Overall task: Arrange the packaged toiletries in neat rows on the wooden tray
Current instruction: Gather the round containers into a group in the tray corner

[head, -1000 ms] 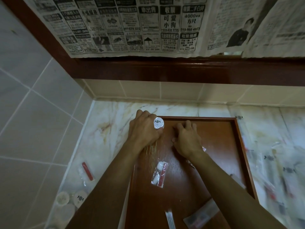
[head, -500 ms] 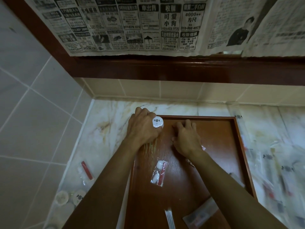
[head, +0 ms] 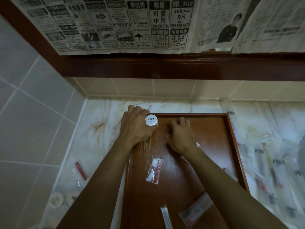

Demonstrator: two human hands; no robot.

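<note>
The wooden tray (head: 212, 138) lies on the marble counter. My left hand (head: 135, 128) grips a small bottle with a white printed cap (head: 151, 120), upright at the tray's far left corner. My right hand (head: 180, 138) rests on the tray beside it with curled fingers; a clear packet (head: 197, 144) peeks out from under the palm. On the tray lie a packet with cotton pads and a red item (head: 154, 171), a narrow swab packet (head: 165, 217) and a long clear packet (head: 196, 210).
Left of the tray on the counter are a red-item packet (head: 80, 171) and two round white lids (head: 56, 199). Several blurred packets (head: 272, 171) lie on the counter to the right. A tiled wall closes the left side and a dark wooden ledge with newspaper hangs behind.
Both hands stay almost where they were at the tray's far end; the left hand and bottle have shifted slightly toward the corner.
</note>
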